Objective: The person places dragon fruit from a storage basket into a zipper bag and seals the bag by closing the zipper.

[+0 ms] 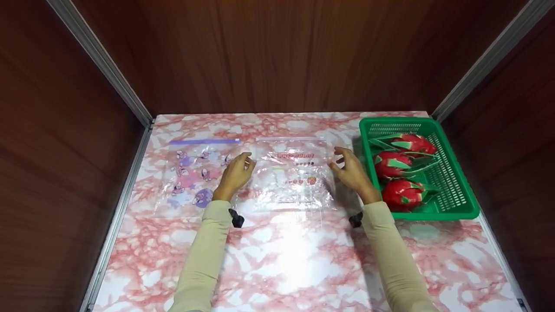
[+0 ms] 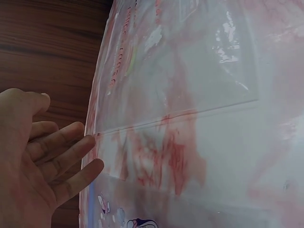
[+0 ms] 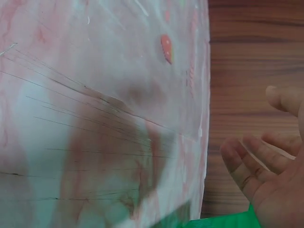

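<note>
Two clear plastic zip bags lie flat side by side on the marbled table. The strawberry-print bag (image 1: pixel 295 177), with a pale pink slider strip along its far edge, is between the hands. My left hand (image 1: pixel 238 171) hovers near its left edge, fingers relaxed and apart, holding nothing. To its left is the second bag (image 1: pixel 195 177), with purple cartoon prints and a purple zip strip. My right hand (image 1: pixel 350 169) is by the strawberry bag's right edge with loosely bent fingers. In the right wrist view the right palm (image 3: pixel 280 190) is bare.
A green plastic basket (image 1: pixel 470 203) stands at the right, beside the right hand. Three red dragon fruits (image 1: pixel 403 195) with green scales lie along its left side. Brown wood-grain panels (image 1: pixel 277 56) wall in the table (image 1: pixel 269 268) at the back and both sides.
</note>
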